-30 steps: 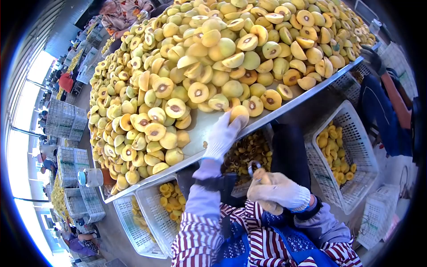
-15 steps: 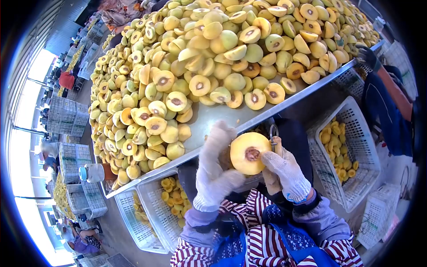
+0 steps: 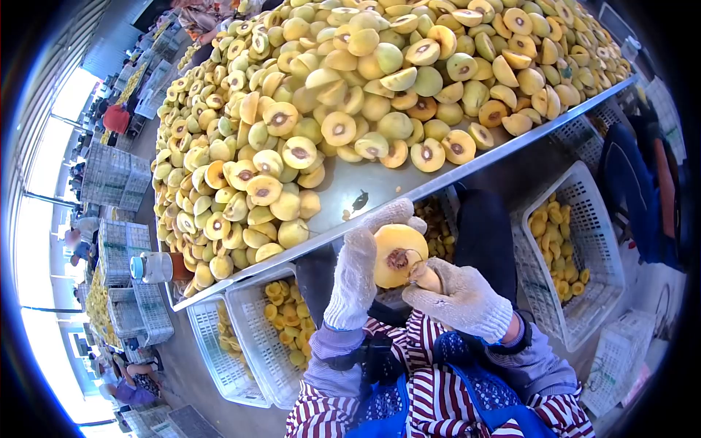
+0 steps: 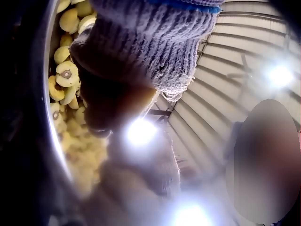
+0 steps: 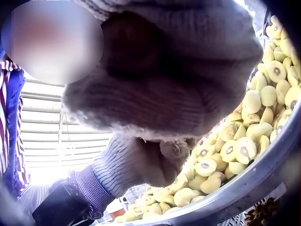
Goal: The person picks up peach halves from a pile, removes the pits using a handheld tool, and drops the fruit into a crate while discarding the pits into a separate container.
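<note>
A yellow peach half point(image 3: 391, 271) with its cut face and brown pit showing rests in my gloved left hand point(image 3: 355, 281), fingers behind it and along its top. My gloved right hand point(image 3: 467, 303) grips the pale wooden handle of a pitting tool point(image 3: 428, 279); its thin metal loop lies at the peach's pit. In the left wrist view the glove point(image 4: 155, 52) covers most of the fruit. The right wrist view has my right glove point(image 5: 164, 94) large and dark, the left glove point(image 5: 131, 162) beyond it.
A heap of peach halves point(image 3: 338, 129) fills the metal-rimmed table point(image 3: 365, 191). Beneath its edge stand white crates of peach pieces, one crate point(image 3: 584, 292) right and one point(image 3: 252, 328) left. A jar point(image 3: 153, 267) stands at the left corner. Another worker sits at right.
My left hand has brought a peach half from the table to my right hand. The tool's loop, upright beside the fruit half a second ago, now meets the pit.
</note>
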Action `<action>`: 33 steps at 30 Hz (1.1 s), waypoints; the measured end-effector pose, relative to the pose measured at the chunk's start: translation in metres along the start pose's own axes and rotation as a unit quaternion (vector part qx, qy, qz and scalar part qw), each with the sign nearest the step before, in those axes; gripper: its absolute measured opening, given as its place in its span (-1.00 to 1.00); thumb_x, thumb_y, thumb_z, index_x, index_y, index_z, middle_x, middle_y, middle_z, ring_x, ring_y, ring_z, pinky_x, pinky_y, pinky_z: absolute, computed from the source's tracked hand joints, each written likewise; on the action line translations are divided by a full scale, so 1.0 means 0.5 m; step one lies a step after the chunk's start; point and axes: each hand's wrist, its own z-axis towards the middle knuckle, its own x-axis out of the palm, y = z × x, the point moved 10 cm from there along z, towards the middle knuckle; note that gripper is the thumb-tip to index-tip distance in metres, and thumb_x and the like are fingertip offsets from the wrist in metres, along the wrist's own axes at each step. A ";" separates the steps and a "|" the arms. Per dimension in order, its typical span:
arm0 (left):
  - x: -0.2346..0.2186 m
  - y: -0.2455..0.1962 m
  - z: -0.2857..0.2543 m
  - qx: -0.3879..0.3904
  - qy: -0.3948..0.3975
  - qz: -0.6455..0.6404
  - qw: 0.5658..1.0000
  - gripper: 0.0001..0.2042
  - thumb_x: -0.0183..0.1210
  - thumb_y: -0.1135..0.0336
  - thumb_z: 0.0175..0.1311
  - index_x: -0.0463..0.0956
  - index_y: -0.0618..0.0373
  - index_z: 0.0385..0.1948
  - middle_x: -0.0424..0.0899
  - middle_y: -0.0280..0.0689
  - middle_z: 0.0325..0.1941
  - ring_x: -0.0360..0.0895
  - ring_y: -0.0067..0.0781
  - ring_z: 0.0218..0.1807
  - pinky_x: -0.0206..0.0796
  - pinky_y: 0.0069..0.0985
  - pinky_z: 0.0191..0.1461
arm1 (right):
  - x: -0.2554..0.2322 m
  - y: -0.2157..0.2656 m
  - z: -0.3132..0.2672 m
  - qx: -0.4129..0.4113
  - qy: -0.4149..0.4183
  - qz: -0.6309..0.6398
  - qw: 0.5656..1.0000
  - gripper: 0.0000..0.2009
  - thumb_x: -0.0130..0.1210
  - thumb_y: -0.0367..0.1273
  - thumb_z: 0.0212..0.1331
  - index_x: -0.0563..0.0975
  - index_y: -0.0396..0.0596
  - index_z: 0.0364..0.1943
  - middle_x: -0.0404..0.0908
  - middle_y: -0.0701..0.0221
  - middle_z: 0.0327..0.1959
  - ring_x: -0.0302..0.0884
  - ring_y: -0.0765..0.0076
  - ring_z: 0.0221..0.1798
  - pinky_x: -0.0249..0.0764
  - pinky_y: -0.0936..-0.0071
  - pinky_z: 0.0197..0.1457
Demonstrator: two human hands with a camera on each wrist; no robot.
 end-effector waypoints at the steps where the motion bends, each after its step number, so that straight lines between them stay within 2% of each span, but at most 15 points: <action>1: 0.009 -0.007 -0.005 0.007 0.012 -0.015 1.000 -0.09 -0.06 -0.47 0.21 0.30 0.32 0.25 0.57 0.00 0.10 0.57 -0.19 0.08 0.49 -0.33 0.12 | -0.001 0.005 -0.002 -0.008 -0.003 -0.027 1.000 -0.53 0.27 -0.02 0.15 0.53 -0.07 -0.02 0.67 0.18 -0.40 0.69 0.10 -0.33 0.55 0.34 -0.25; 2: 0.016 -0.014 -0.010 0.015 0.023 -0.029 0.999 -0.16 -0.05 -0.39 0.28 0.32 0.33 0.25 0.57 -0.03 0.11 0.56 -0.25 0.10 0.45 -0.36 0.16 | -0.002 0.003 0.000 -0.039 -0.020 -0.053 0.998 -0.52 0.26 0.01 0.15 0.53 -0.05 -0.04 0.66 0.14 -0.38 0.67 0.00 -0.30 0.55 0.30 -0.27; 5: 0.028 -0.028 -0.015 0.041 0.028 -0.021 0.999 -0.26 -0.05 -0.27 0.39 0.35 0.34 0.25 0.57 -0.07 0.13 0.54 -0.30 0.12 0.39 -0.40 0.22 | -0.008 0.010 -0.003 -0.010 -0.015 -0.095 0.995 -0.55 0.29 -0.10 0.14 0.54 -0.17 -0.05 0.69 0.29 -0.38 0.64 0.41 -0.33 0.54 0.38 -0.21; 8: 0.034 -0.039 -0.015 0.064 0.040 0.032 0.997 -0.29 -0.05 -0.23 0.41 0.36 0.33 0.24 0.57 -0.09 0.13 0.54 -0.31 0.13 0.37 -0.42 0.24 | 0.000 0.004 0.001 -0.045 -0.005 -0.078 0.996 -0.54 0.22 -0.01 0.19 0.52 -0.06 -0.04 0.66 0.18 -0.40 0.66 0.02 -0.35 0.54 0.28 -0.29; 9: 0.034 -0.046 -0.012 0.072 0.048 0.052 0.995 -0.30 -0.05 -0.23 0.41 0.37 0.33 0.24 0.57 -0.10 0.14 0.54 -0.31 0.13 0.36 -0.43 0.24 | 0.008 -0.003 0.000 -0.025 0.020 -0.049 0.998 -0.54 0.21 -0.01 0.20 0.52 -0.08 -0.03 0.66 0.20 -0.41 0.66 0.05 -0.36 0.54 0.28 -0.28; 11: 0.043 -0.066 -0.005 0.002 0.086 0.132 0.987 -0.34 -0.05 -0.18 0.43 0.37 0.32 0.24 0.57 -0.10 0.14 0.54 -0.33 0.13 0.35 -0.46 0.24 | 0.026 -0.013 -0.003 0.015 0.072 0.009 0.997 -0.54 0.19 -0.03 0.22 0.51 -0.10 -0.02 0.65 0.25 -0.44 0.66 0.12 -0.38 0.53 0.27 -0.28; 15: 0.050 -0.055 0.004 -0.030 0.127 0.093 0.987 -0.43 -0.04 -0.05 0.47 0.36 0.31 0.25 0.57 -0.13 0.16 0.53 -0.39 0.14 0.36 -0.50 0.24 | 0.037 -0.038 0.000 0.083 0.107 0.108 0.985 -0.60 0.19 -0.13 0.26 0.51 -0.09 0.04 0.59 0.42 -0.53 0.54 0.47 -0.55 0.43 0.48 -0.48; 18: 0.053 -0.035 -0.002 -0.042 0.082 -0.091 0.992 -0.48 0.03 0.07 0.47 0.32 0.30 0.28 0.56 -0.15 0.17 0.53 -0.41 0.15 0.35 -0.52 0.25 | 0.017 -0.019 -0.013 0.128 0.082 0.224 0.963 -0.65 0.20 -0.22 0.28 0.51 -0.06 0.06 0.53 0.53 -0.57 0.41 0.68 -0.63 0.30 0.66 -0.60; 21: 0.012 0.016 -0.004 -0.080 0.024 0.048 0.995 -0.44 0.13 0.13 0.41 0.27 0.28 0.32 0.55 -0.16 0.18 0.53 -0.37 0.16 0.36 -0.49 0.26 | -0.008 -0.016 -0.011 0.108 0.033 0.282 0.953 -0.70 0.20 -0.29 0.28 0.52 -0.05 0.05 0.50 0.59 -0.58 0.34 0.77 -0.67 0.22 0.74 -0.64; 22: 0.012 0.020 -0.012 -0.092 0.035 0.025 0.995 -0.44 0.20 0.17 0.36 0.27 0.23 0.31 0.52 -0.17 0.21 0.51 -0.36 0.19 0.36 -0.44 0.27 | -0.013 -0.018 -0.010 0.105 0.026 0.282 0.953 -0.70 0.20 -0.29 0.29 0.52 -0.05 0.04 0.50 0.60 -0.58 0.35 0.76 -0.66 0.23 0.73 -0.64; 25: 0.009 0.014 -0.011 -0.008 -0.032 -0.105 0.994 -0.40 0.27 0.12 0.27 0.27 0.18 0.27 0.46 -0.04 0.25 0.48 -0.05 0.23 0.43 -0.24 0.24 | -0.001 -0.018 -0.008 0.103 0.031 0.260 0.959 -0.72 0.20 -0.30 0.29 0.53 -0.06 0.02 0.50 0.61 -0.58 0.36 0.76 -0.65 0.25 0.73 -0.61; 27: 0.001 0.029 -0.005 0.018 -0.046 -0.184 0.982 -0.42 0.29 0.10 0.26 0.28 0.06 0.25 0.42 -0.13 0.30 0.42 -0.01 0.29 0.45 -0.08 0.22 | 0.020 -0.022 -0.004 0.078 0.046 0.253 0.963 -0.70 0.22 -0.24 0.27 0.54 -0.08 -0.02 0.53 0.58 -0.57 0.40 0.75 -0.62 0.31 0.70 -0.55; 29: 0.005 0.041 -0.010 0.025 -0.047 -0.271 0.961 -0.42 0.29 0.07 0.26 0.28 0.02 0.25 0.40 -0.17 0.33 0.40 0.01 0.31 0.47 0.01 0.20 | 0.026 -0.041 0.003 0.078 0.055 0.158 0.983 -0.63 0.25 -0.16 0.23 0.54 -0.11 -0.03 0.58 0.51 -0.54 0.47 0.68 -0.58 0.40 0.62 -0.48; 30: 0.011 0.032 -0.012 0.038 -0.032 -0.250 0.967 -0.43 0.24 0.00 0.29 0.29 0.01 0.25 0.31 -0.18 0.40 0.39 0.02 0.31 0.48 0.10 0.17 | 0.023 -0.042 0.006 0.074 0.048 0.139 0.986 -0.61 0.25 -0.14 0.22 0.54 -0.12 -0.03 0.59 0.50 -0.54 0.49 0.66 -0.57 0.42 0.60 -0.46; 33: 0.021 0.020 -0.023 0.043 -0.086 -0.239 0.966 -0.45 0.17 -0.05 0.34 0.29 0.01 0.26 0.23 -0.15 0.46 0.36 0.02 0.33 0.49 0.08 0.15 | 0.024 -0.041 0.007 0.061 0.031 0.116 0.991 -0.58 0.25 -0.10 0.21 0.54 -0.15 -0.04 0.61 0.45 -0.51 0.54 0.58 -0.52 0.47 0.53 -0.40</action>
